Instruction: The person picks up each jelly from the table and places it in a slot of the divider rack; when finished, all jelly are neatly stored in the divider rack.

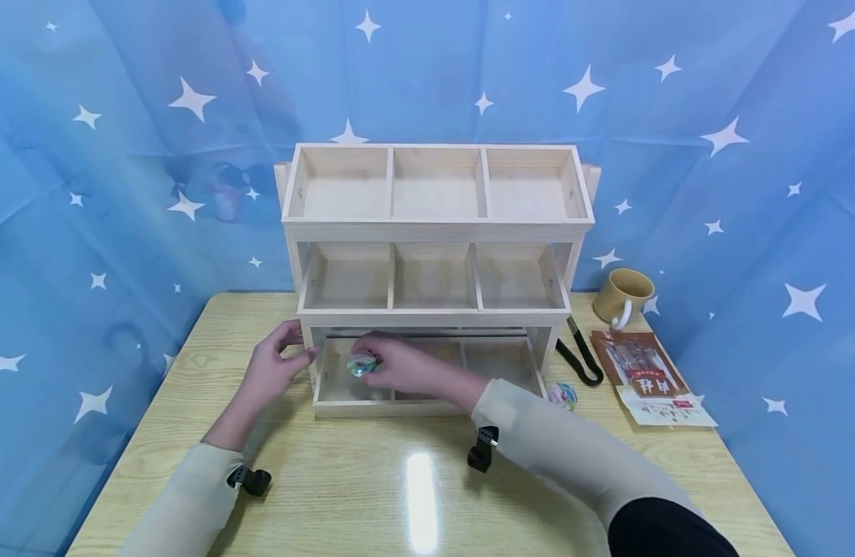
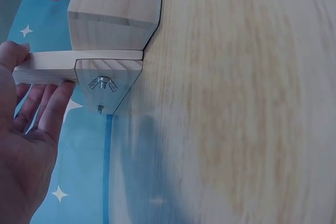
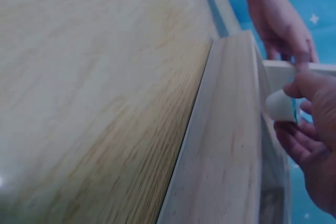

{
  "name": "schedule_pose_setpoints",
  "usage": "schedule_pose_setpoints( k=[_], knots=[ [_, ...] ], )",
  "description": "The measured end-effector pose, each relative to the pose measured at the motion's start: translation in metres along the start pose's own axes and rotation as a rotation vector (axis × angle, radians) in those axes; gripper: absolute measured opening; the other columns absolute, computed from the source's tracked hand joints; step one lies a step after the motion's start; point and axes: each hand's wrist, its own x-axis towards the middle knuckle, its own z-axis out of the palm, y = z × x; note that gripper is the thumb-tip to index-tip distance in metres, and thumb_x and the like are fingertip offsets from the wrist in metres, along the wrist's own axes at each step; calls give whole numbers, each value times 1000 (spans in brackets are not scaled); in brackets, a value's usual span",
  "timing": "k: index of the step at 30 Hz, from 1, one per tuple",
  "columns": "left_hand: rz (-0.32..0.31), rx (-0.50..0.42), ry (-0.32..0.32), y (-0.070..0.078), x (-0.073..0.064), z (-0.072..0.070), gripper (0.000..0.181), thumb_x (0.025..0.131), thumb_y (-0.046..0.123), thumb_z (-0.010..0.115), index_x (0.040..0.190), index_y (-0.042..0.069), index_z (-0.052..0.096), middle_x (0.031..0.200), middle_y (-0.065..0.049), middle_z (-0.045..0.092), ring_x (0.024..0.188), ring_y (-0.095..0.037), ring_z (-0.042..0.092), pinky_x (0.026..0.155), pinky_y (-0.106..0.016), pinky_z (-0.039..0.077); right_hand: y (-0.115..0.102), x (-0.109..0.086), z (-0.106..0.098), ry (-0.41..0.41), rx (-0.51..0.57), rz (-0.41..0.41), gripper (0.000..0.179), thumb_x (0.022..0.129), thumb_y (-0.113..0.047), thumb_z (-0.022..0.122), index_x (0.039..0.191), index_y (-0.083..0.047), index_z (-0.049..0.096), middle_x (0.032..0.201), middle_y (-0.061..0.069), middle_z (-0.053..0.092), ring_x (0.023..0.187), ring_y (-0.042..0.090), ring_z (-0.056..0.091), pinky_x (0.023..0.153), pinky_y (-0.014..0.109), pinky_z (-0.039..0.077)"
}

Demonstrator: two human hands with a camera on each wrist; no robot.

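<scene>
A pale wooden three-tier shelf [image 1: 441, 231] stands on the table, each tier a tray split into three compartments. My right hand [image 1: 399, 363] pinches a small white cup [image 3: 281, 105] with a shiny multicoloured top, over the left compartment of the bottom tray [image 1: 350, 392]. Thumb and fingertips hold it by its sides. At the shelf's left side, my left hand [image 1: 277, 363] grips the wooden side upright [image 2: 50, 66], thumb on one face and fingers on the other. A wing nut [image 2: 103, 83] shows on the shelf's side just beyond those fingers.
Right of the shelf lie a similar shiny multicoloured item [image 1: 562, 395], black-handled tongs [image 1: 586, 363] and a brown-and-white printed packet [image 1: 650, 379]. A tan mug [image 1: 620, 298] stands behind them. A blue star-patterned curtain [image 1: 427, 70] hangs close behind the table.
</scene>
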Motion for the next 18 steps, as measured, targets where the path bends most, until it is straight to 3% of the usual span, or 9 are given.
schedule_pose_setpoints(
  k=[8,18],
  knots=[
    [4,-4,-10,-1,0,0,48,105,17,79,149,7,63,136,-20,71,122,-26,66,117,-74,38,2,29,13,12,-73,56,54,97,-10,82,147,-3,64,120,3,73,96,9,65,86,22,56],
    [-6,0,-17,2,0,0,47,104,13,78,149,9,63,135,-17,71,122,-26,65,121,-71,35,-2,51,29,18,-124,108,38,95,-12,87,130,-8,74,107,-5,73,92,5,65,83,19,54]
  ],
)
